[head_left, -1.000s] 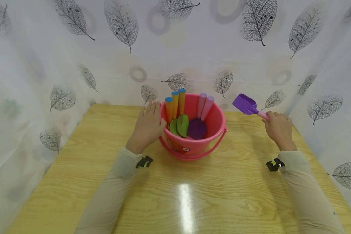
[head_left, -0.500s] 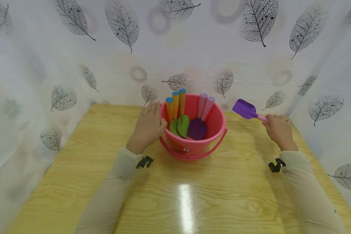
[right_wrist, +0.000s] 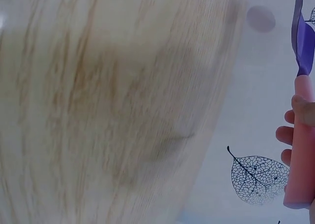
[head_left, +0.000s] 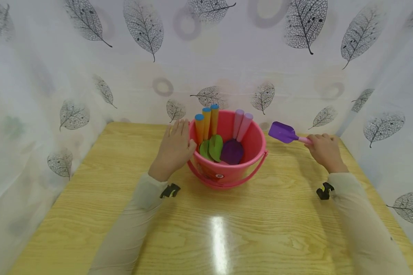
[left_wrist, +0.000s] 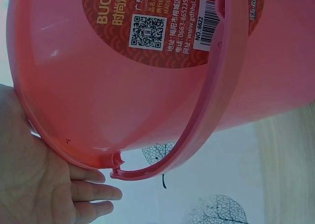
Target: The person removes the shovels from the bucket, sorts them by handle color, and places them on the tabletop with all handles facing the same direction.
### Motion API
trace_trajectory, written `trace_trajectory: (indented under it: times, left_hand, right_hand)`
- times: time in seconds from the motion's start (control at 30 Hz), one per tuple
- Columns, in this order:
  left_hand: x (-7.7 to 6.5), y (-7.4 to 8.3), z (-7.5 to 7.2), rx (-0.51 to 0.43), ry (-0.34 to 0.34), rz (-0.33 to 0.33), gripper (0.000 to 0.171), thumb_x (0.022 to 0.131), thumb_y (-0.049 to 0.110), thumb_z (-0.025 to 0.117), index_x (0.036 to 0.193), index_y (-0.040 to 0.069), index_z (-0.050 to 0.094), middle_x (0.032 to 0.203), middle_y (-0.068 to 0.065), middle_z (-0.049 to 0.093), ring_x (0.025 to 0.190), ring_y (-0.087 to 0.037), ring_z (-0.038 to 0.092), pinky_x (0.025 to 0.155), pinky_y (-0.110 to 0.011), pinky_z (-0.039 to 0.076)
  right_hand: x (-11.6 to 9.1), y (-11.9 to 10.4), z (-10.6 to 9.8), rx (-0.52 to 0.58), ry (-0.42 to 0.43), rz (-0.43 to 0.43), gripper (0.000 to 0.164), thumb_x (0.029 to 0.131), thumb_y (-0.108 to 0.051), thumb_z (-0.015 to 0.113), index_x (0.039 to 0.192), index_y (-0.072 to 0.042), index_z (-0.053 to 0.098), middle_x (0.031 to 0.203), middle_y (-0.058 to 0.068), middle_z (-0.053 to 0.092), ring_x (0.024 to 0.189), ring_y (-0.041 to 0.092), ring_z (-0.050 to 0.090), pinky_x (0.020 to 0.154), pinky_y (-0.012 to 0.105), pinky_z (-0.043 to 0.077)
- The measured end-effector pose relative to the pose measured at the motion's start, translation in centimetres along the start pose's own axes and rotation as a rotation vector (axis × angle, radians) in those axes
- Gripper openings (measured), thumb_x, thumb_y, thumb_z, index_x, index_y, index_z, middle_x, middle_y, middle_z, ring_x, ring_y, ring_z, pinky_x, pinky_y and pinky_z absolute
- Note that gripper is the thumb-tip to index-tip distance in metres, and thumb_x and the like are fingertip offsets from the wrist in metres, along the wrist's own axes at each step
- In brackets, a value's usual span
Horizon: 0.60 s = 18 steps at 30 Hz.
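In the head view a pink bucket point(head_left: 223, 176) stands upright on the wooden table, its handle hanging down in front. My left hand point(head_left: 173, 149) rests with straight fingers against the bucket's left rim; the left wrist view shows the open palm point(left_wrist: 37, 170) along that rim. To the right of the bucket, my right hand point(head_left: 325, 151) grips the pink handle of a purple toy shovel point(head_left: 282, 132), raised over the table with its blade pointing left. The fingers wrapped around that handle point(right_wrist: 301, 160) show in the right wrist view.
Inside the bucket stand several toy tools: orange handles with blue ends point(head_left: 206, 124) and green blades point(head_left: 215, 148) on the left, two pink handles point(head_left: 241, 124) with a purple blade point(head_left: 232, 152) on the right. A leaf-print curtain point(head_left: 192, 49) borders the wooden table point(head_left: 261, 221).
My right hand has moved slightly left with the toy shovel, whose blade has dropped and levelled out. The left hand and the bucket stay where they were.
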<state>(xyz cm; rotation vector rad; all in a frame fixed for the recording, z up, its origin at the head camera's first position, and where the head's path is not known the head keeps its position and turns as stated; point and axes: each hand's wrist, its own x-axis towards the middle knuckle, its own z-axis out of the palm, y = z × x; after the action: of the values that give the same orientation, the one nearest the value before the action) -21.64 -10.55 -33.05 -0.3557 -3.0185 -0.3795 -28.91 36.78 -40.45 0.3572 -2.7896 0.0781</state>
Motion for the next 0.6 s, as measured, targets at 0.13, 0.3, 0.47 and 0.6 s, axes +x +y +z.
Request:
trace_trajectory:
  times: [0.13, 0.3, 0.47, 0.6]
  left_hand:
    - [0.0, 0.0, 0.0, 0.011, -0.006, -0.002, 0.064, 0.097, 0.03, 0.032, 0.149, -0.001, 0.012, 0.158, -0.017, 0.012, 0.147, -0.034, 0.009, 0.12, -0.049, 0.006]
    - [0.0, 0.0, 0.0, 0.008, -0.012, -0.006, 0.064, 0.097, 0.03, 0.031, 0.15, -0.001, 0.011, 0.158, -0.016, 0.011, 0.147, -0.032, 0.007, 0.12, -0.048, 0.006]
    - [0.1, -0.1, 0.0, 0.002, -0.013, -0.007, 0.065, 0.097, 0.031, 0.031, 0.15, 0.0, 0.011, 0.158, -0.016, 0.011, 0.147, -0.032, 0.006, 0.12, -0.047, 0.003]
    - [0.1, -0.1, 0.0, 0.002, -0.011, -0.007, 0.064, 0.097, 0.031, 0.031, 0.15, 0.0, 0.011, 0.158, -0.016, 0.011, 0.147, -0.032, 0.007, 0.12, -0.047, 0.003]
  right_hand:
    - [0.3, 0.1, 0.2, 0.006, -0.016, -0.009, 0.022, 0.09, -0.017, 0.059, 0.105, -0.001, 0.061, 0.102, 0.024, 0.066, 0.092, 0.042, 0.053, 0.078, 0.061, 0.033]
    - [0.4, 0.1, 0.4, -0.003, -0.022, -0.027, 0.02, 0.089, -0.016, 0.059, 0.102, -0.001, 0.061, 0.099, 0.024, 0.066, 0.09, 0.042, 0.054, 0.078, 0.061, 0.034]
    - [0.5, 0.5, 0.8, -0.009, -0.032, -0.017, 0.021, 0.089, -0.017, 0.059, 0.103, 0.0, 0.06, 0.099, 0.025, 0.065, 0.091, 0.044, 0.055, 0.076, 0.06, 0.034]
    - [0.6, 0.7, 1.1, -0.021, -0.04, -0.01, 0.022, 0.089, -0.016, 0.058, 0.103, 0.0, 0.06, 0.098, 0.025, 0.065, 0.089, 0.044, 0.056, 0.072, 0.058, 0.035]
